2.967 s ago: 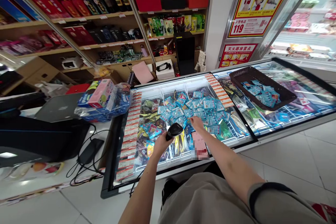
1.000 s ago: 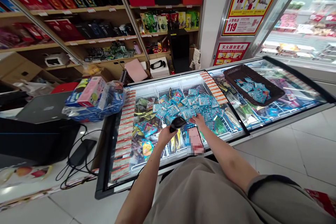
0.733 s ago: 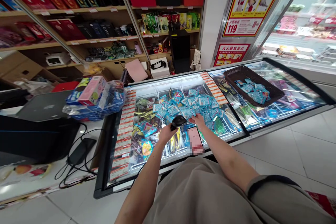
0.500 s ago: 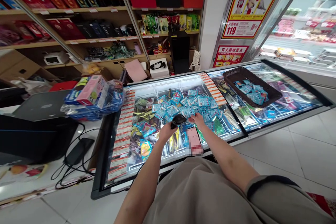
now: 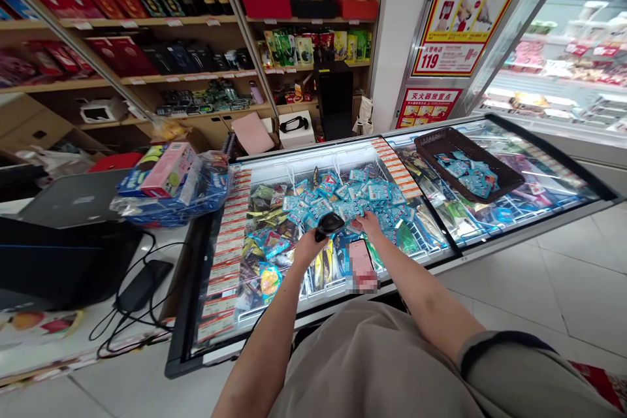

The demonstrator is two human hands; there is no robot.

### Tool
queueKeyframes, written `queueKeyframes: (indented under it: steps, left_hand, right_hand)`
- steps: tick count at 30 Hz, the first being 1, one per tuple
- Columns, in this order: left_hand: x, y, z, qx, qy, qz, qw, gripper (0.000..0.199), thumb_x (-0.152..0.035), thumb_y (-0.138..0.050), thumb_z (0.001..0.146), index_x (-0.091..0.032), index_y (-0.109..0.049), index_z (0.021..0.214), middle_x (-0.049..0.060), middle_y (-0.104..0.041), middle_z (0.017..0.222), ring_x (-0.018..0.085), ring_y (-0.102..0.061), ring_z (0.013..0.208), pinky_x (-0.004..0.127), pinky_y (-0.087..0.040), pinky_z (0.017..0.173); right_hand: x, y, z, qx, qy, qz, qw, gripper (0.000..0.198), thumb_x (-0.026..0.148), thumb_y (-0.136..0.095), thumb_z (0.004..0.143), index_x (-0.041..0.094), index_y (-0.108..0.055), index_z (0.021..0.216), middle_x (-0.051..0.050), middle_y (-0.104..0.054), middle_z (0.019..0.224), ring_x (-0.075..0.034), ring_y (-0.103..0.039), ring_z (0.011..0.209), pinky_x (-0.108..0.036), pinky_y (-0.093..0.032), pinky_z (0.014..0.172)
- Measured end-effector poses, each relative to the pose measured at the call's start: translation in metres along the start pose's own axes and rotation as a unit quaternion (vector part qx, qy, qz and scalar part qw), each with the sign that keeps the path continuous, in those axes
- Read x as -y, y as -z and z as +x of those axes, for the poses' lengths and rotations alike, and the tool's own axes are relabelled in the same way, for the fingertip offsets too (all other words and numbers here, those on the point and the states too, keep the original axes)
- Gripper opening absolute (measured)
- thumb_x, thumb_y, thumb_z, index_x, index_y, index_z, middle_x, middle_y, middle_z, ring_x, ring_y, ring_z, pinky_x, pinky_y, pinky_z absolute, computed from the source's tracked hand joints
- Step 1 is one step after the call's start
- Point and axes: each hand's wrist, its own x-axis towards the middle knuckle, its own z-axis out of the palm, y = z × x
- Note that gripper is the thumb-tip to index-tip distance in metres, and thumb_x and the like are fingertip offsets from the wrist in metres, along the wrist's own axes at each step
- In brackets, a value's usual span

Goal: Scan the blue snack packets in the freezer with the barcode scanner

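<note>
My left hand (image 5: 307,248) is wrapped round the handle of a black barcode scanner (image 5: 330,223), its head pointing right. Just to the right, my right hand (image 5: 368,223) pinches a small blue packet (image 5: 353,225) by its edge, close in front of the scanner. Under and beyond both hands spreads a pile of similar blue packets (image 5: 377,192) on the glass top of a chest freezer (image 5: 313,150). A phone with a pink screen (image 5: 361,257) lies on the glass between my forearms, its lower part pixelated.
A brown plastic basket (image 5: 504,177) with several blue packets stands on the freezer's right half. At left are stacked plastic-wrapped boxes (image 5: 169,173), a laptop (image 5: 73,199) and a power adapter (image 5: 145,284) with tangled cables. Shelves of goods (image 5: 191,75) line the back.
The scanner in my left hand has shifted very slightly left and down. My right hand stays almost in place with the packet. The view has moved a little.
</note>
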Motion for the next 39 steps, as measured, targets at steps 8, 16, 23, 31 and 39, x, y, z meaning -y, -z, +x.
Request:
queueKeyframes:
  steps: [8, 16, 23, 31, 39]
  left_hand:
    - [0.015, 0.008, 0.01, -0.034, 0.012, -0.017, 0.999, 0.043, -0.051, -0.055, 0.081, -0.019, -0.064, 0.107, 0.009, -0.071, 0.092, 0.024, -0.066, 0.086, 0.025, -0.042, 0.064]
    - [0.035, 0.003, 0.027, -0.073, 0.032, -0.017, 0.997, 0.045, -0.054, -0.051, 0.082, -0.019, -0.065, 0.107, 0.009, -0.071, 0.091, 0.025, -0.066, 0.084, 0.026, -0.039, 0.061]
    - [0.054, -0.02, 0.054, -0.093, 0.004, -0.004, 0.996, 0.049, -0.057, -0.05, 0.081, -0.019, -0.065, 0.107, 0.01, -0.071, 0.089, 0.026, -0.067, 0.084, 0.026, -0.037, 0.059]
    - [0.063, -0.039, 0.077, -0.165, -0.02, 0.005, 0.986, 0.048, -0.06, -0.049, 0.08, -0.024, -0.065, 0.107, 0.006, -0.071, 0.082, 0.024, -0.065, 0.075, 0.026, -0.031, 0.054]
    - [0.071, -0.048, 0.079, -0.248, -0.014, -0.001, 0.969, 0.048, -0.063, -0.048, 0.078, -0.023, -0.066, 0.098, 0.006, -0.069, 0.076, 0.025, -0.064, 0.073, 0.027, -0.031, 0.054]
  right_hand:
    - [0.016, 0.005, 0.019, -0.032, 0.053, -0.057, 0.996, 0.018, 0.024, -0.058, 0.077, 0.023, -0.042, 0.083, 0.003, -0.062, 0.061, -0.019, -0.068, 0.06, -0.034, -0.057, 0.062]
    - [0.031, 0.015, 0.053, -0.047, 0.161, -0.182, 0.969, 0.02, 0.026, -0.053, 0.081, 0.019, -0.049, 0.1, 0.001, -0.062, 0.065, -0.019, -0.064, 0.057, -0.033, -0.054, 0.058]
    - [0.032, 0.018, 0.077, -0.091, 0.258, -0.286, 0.918, 0.04, 0.018, -0.053, 0.079, 0.016, -0.049, 0.119, -0.002, -0.062, 0.072, -0.024, -0.062, 0.072, -0.038, -0.049, 0.075]
    - [0.034, 0.013, 0.094, -0.16, 0.36, -0.556, 0.732, 0.028, 0.014, -0.042, 0.088, 0.014, -0.064, 0.106, -0.013, -0.064, 0.098, -0.023, -0.059, 0.088, -0.033, -0.044, 0.078]
    - [0.029, -0.001, 0.085, -0.171, 0.418, -0.646, 0.616, 0.033, 0.017, -0.038, 0.094, 0.01, -0.067, 0.106, -0.022, -0.056, 0.119, -0.032, -0.052, 0.106, -0.04, -0.046, 0.08]
